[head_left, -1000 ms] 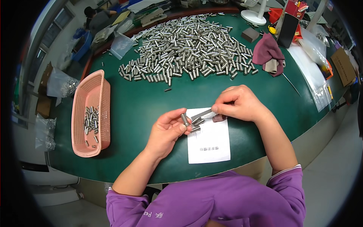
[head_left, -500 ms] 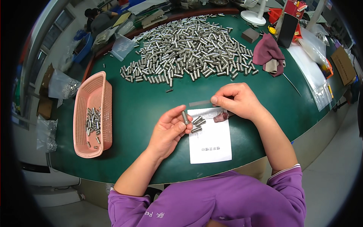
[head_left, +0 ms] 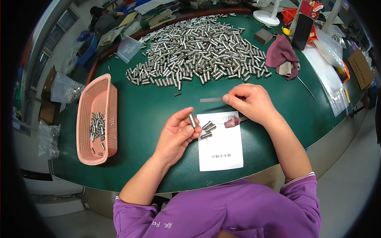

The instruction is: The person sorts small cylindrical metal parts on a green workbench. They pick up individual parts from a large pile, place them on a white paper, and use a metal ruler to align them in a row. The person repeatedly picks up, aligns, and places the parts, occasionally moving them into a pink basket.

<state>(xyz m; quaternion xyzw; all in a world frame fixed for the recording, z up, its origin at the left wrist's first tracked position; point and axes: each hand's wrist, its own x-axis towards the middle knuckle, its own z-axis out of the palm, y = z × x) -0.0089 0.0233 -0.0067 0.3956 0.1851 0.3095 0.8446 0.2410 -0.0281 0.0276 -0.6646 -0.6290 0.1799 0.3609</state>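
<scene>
My left hand pinches a small shiny metal pin upright between thumb and fingers. In my right hand is a thin flat grey strip, its long end pointing left above the table; the end inside the palm is mostly hidden. The strip and the pin are apart. Below the hands lies a white printed paper sheet. Several metal pins rest on it beside my left fingertips. A short tool with a reddish wrapped part lies at the sheet's upper right, under my right hand.
A wide heap of metal pins covers the far green table. On the left stands a pink basket with some pins inside. A maroon cloth, a dark block and a phone are at the far right.
My right hand has lifted the strip slightly away from the sheet and shifted a little right. The pin in my left hand has moved slightly up and left.
</scene>
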